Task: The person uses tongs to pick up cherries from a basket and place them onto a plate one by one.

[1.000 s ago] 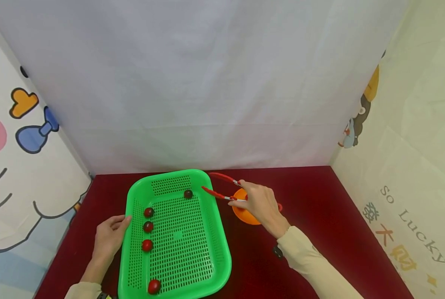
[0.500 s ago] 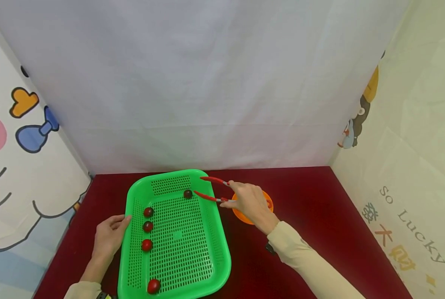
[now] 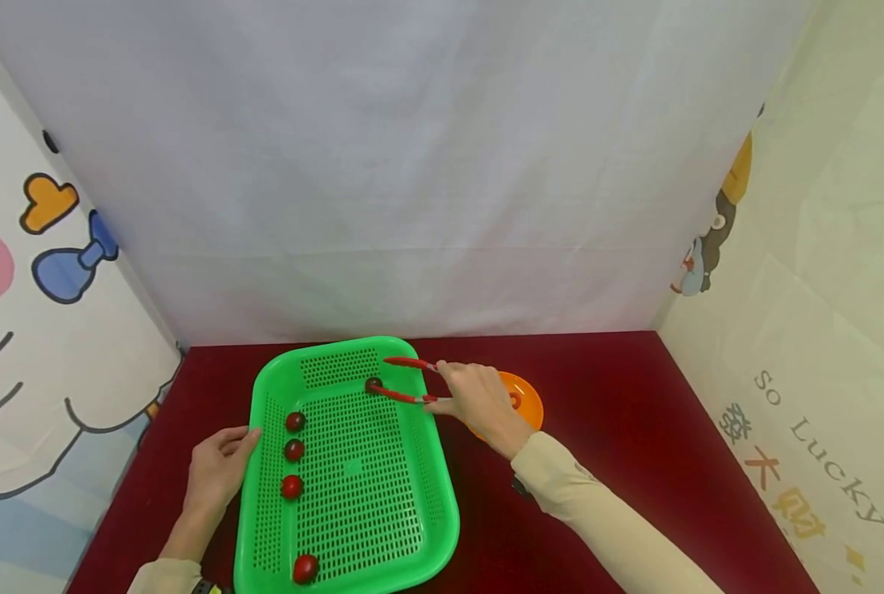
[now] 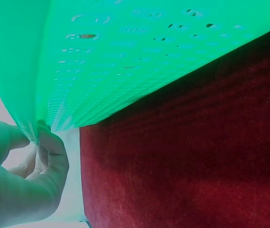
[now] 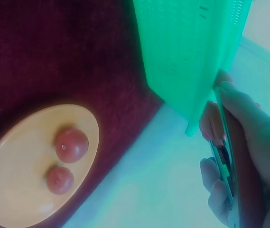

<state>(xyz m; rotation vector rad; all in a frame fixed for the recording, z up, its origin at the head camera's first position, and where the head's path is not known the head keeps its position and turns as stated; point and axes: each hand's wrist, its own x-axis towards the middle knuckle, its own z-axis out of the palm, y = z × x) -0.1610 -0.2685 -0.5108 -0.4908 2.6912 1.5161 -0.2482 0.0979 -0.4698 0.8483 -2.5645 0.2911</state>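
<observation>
My left hand (image 3: 215, 470) pinches the left rim of a green perforated basket (image 3: 448, 503), thumb and fingers on either side of the edge in the left wrist view. My right hand (image 3: 479, 404) grips a pair of red-tipped metal tongs (image 3: 397, 396) by the arms, reaching over the basket's right rim. The tong arms are spread apart, and the nearer tip overlaps a dark cherry tomato (image 3: 373, 384) at the basket's far end. Several more cherry tomatoes (image 3: 292, 487) lie along the basket's left side, dark ones farther back and redder ones nearer.
Right of the basket, partly behind my right hand, is an orange plate (image 3: 533, 408). In the right wrist view it bears two red cherry tomatoes (image 5: 71, 145). A dark red cloth (image 3: 620, 462) covers the table, with fabric walls (image 3: 442, 165) at the back and sides.
My right hand has moved left with the tongs, from beside the basket to over its far right corner, bringing the tips to the dark tomato. My left hand stays at the rim.
</observation>
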